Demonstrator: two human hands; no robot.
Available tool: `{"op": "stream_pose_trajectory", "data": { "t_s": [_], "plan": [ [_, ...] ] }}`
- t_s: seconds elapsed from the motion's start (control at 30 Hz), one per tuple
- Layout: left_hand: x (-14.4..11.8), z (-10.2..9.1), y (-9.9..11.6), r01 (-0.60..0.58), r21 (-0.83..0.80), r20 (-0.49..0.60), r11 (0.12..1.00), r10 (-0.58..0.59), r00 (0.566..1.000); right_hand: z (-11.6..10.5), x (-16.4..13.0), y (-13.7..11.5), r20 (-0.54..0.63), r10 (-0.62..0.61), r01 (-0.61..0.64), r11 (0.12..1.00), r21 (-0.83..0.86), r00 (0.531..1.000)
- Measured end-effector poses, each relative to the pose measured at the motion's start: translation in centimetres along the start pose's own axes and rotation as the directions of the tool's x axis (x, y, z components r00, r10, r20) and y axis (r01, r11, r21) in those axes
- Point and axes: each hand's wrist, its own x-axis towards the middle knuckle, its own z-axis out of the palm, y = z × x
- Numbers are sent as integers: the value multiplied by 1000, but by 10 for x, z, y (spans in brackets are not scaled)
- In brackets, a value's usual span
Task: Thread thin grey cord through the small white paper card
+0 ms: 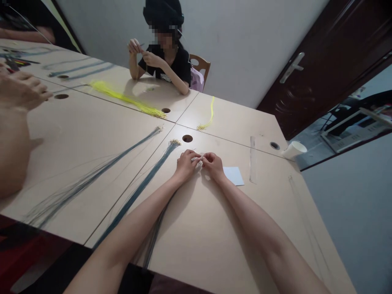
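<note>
Two bare forearms come in from the bottom edge, no sleeves visible up to where the frame cuts them off. Left hand (184,164) & right hand (213,165): no gloves, no rings, no watch or wristband seen on either wrist. Both arms slim, smooth, no marks or tattoos visible. Fingers are small in view, nails too small to tell re polish. At the bottom edge, btw the arms, a strip of dark fabric shows, w/ a reddish patch further left; can't tell if that's the person's clothing or sth under the table. Nothing else of the body in view, i.e. no torso, no shoulders.
</note>
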Motion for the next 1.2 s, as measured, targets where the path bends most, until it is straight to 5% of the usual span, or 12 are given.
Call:
{"op": "stream_pose_trajectory", "data": {
  "t_s": [0.3,0.63,1.0,1.2],
  "plan": [
    [4,5,-8,-52,-110,-35,993,49,998,2,1,6,7,-15,15,1000,9,1000],
    [7,6,-11,-41,-13,-61,999,40,997,0,0,4,72,-66,72,994,-77,995],
    [8,9,-14,-6,-28,-62,1000,4,998,0,-1,4,-11,-68,67,997,-22,998],
    [8,9,-14,-1,-32,-63,999,-1,998,1,1,6,33,-96,100,982,-160,995]
  ]
}}
